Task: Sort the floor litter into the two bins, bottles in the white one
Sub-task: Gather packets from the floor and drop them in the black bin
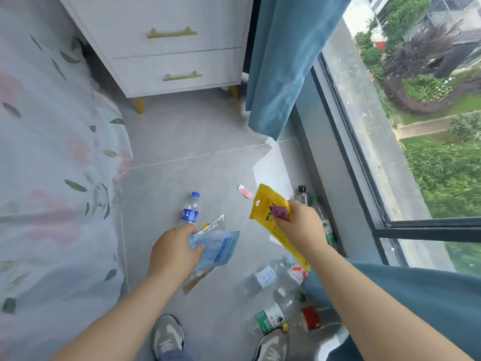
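My left hand [175, 252] grips a light blue plastic packet [221, 250] together with a few other flat wrappers, one clear with a white strip [216, 222]. My right hand [303, 225] pinches a long yellow packet [270, 212] and a small purple wrapper [282, 212]. A blue-labelled water bottle [190, 209] lies on the grey floor just beyond my left hand. Several more clear bottles lie near my feet: a white-labelled one [265, 277], a green-labelled one [269, 319] and a red-labelled one [309, 319]. A black-capped bottle [302, 195] and a green-labelled bottle [325, 222] lie by the window wall. Neither bin is in view.
A small pink scrap [244, 192] lies on the floor ahead. A bed with a flowered cover [52, 178] fills the left. A white drawer unit [169, 45] stands at the back. Blue curtains [283, 61] hang by the window [416, 126] on the right. My shoes [168, 337] are at the bottom.
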